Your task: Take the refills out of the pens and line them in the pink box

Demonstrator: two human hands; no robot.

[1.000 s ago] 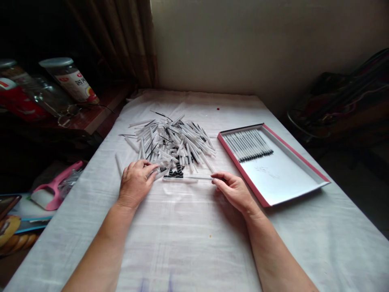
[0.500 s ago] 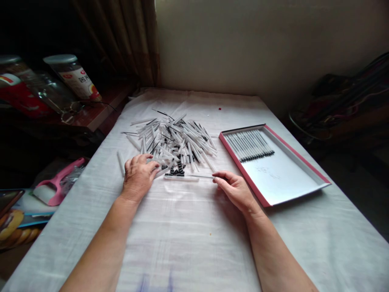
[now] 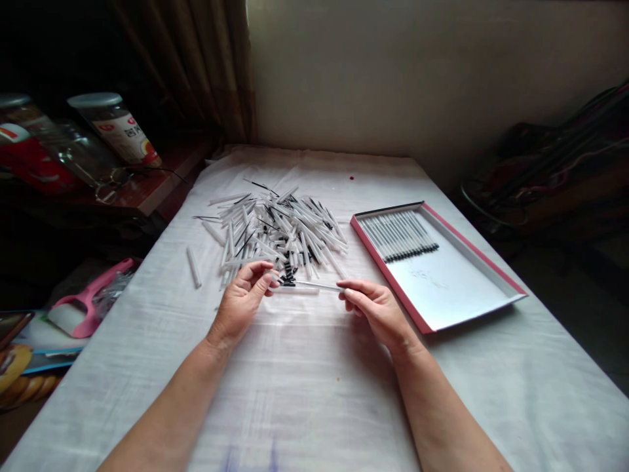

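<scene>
My right hand (image 3: 376, 308) pinches a slim translucent pen (image 3: 327, 286), its thin tip pointing left. My left hand (image 3: 243, 305) is closed, thumb against fingers, around a small translucent piece (image 3: 275, 278) that may be a cap; the fingers partly hide it. The pen's tip lies a short way to the right of that piece. Behind both hands spreads a pile of clear pen barrels and dark refills (image 3: 275, 229). Small black plugs (image 3: 289, 269) lie at its near edge. One barrel (image 3: 307, 290) rests just under the held pen.
A shallow red-edged box lid (image 3: 457, 288) on the right contains a row of pens (image 3: 400, 236) with black ends. One loose barrel (image 3: 193, 267) lies left of the pile. Jars (image 3: 120, 131) and glasses (image 3: 111, 183) stand on a side shelf; a pink-handled item (image 3: 91, 301) is below.
My left hand has come away from the pile's near left edge towards the right, now pinching a small translucent piece. My right hand stays nearly in place with the pen.
</scene>
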